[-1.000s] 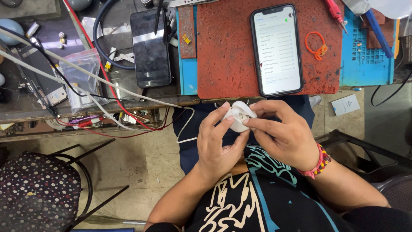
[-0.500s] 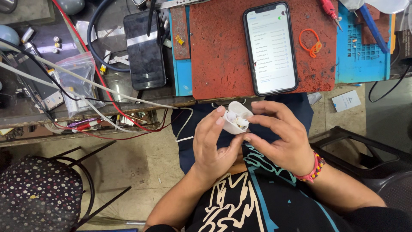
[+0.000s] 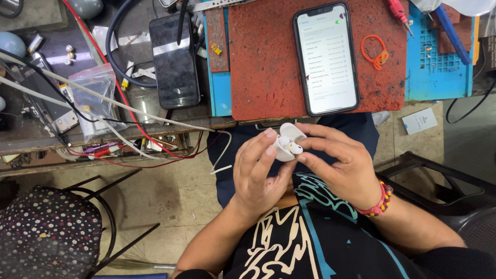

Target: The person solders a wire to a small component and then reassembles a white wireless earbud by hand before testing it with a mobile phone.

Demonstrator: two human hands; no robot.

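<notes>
Fingers (image 3: pixel 268 142) of both hands hold the open white earbud case (image 3: pixel 285 144) near the worktop (image 3: pixel 268 62); seating the earbuds needs a gentle touch.

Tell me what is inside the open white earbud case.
Inside the white earbud case, held by the left hand and right hand, two white earbud tops show. Their stems sit hidden in the case.

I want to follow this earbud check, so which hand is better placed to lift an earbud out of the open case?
Probably the right hand: its fingertips sit beside the earbuds in the open white case, while the left hand cradles the case from below.
</notes>
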